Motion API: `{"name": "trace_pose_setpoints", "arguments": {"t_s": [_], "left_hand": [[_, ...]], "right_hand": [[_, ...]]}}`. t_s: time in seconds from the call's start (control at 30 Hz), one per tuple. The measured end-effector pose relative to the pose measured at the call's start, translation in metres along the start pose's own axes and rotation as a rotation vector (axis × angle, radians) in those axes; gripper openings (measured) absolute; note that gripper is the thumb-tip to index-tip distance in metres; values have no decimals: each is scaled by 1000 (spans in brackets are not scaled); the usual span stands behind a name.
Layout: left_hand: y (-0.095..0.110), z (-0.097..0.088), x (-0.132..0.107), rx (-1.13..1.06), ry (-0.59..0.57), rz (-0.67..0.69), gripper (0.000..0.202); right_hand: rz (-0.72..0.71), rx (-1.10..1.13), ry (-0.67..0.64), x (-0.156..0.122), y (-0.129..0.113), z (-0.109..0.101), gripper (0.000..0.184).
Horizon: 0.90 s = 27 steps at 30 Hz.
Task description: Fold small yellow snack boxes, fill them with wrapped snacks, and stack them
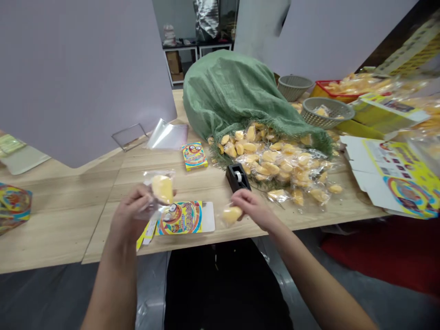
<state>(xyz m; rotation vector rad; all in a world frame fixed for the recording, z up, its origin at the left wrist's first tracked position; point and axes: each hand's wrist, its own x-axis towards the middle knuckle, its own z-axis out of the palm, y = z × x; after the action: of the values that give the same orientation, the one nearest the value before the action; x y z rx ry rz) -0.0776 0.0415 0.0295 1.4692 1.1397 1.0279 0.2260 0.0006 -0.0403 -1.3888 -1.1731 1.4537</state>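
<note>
My left hand (132, 211) is closed on a clear packet with a yellow piece (161, 188) inside, held above the table's front edge. My right hand (252, 207) pinches another clear-wrapped yellow piece (231, 214) just above the wood. Between the hands lies a flat, unfolded colourful carton (184, 218). A black tape dispenser (237, 177) stands just beyond my right hand. Behind it a heap of wrapped yellow pieces (282, 165) spills from a green mesh sack (233, 91).
A small folded colourful box (194, 155) and clear bags (168, 135) lie further back. Two grey baskets (326, 111) and flat printed cartons (395, 174) are at the right. Another colourful box (13, 206) sits at the far left. Grey panels (79, 73) stand behind.
</note>
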Motion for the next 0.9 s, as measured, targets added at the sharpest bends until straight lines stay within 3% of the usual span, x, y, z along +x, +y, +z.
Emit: {"name": "trace_pose_setpoints", "arguments": {"t_s": [0.07, 0.13, 0.2, 0.27, 0.33, 0.4, 0.47, 0.57, 0.63, 0.7, 0.9], "left_hand": [[-6, 24, -1, 351, -155, 180, 14], [-19, 59, -3, 706, -397, 345, 16], [-36, 93, -8, 938, -627, 491, 28], [-53, 118, -15, 1079, -749, 556, 32], [-63, 126, -22, 1148, -771, 570, 30], [-65, 119, -28, 1152, -756, 584, 24], [-63, 101, -30, 1121, -698, 591, 26], [-63, 68, -30, 1140, -499, 470, 48], [-70, 49, -27, 1193, -411, 335, 71], [-82, 36, -25, 1223, -419, 237, 84], [-100, 29, -24, 1206, -483, 201, 88]], "right_hand": [[43, 101, 299, -7, 8, -10, 30], [-14, 87, 519, -11, 11, -17, 29], [-147, 18, 650, -14, 11, -20, 25], [-321, -101, 691, -14, 11, -18, 20], [-499, -288, 603, -11, 17, -12, 13], [-636, -487, 405, -7, 30, -3, 12], [-705, -650, 147, -5, 47, 5, 19], [-657, -815, -144, -9, 70, 14, 22], [-591, -885, -226, -13, 78, 17, 44], [-578, -930, -278, -15, 81, 17, 61], [-740, -964, -467, -1, 74, 11, 48]]}}
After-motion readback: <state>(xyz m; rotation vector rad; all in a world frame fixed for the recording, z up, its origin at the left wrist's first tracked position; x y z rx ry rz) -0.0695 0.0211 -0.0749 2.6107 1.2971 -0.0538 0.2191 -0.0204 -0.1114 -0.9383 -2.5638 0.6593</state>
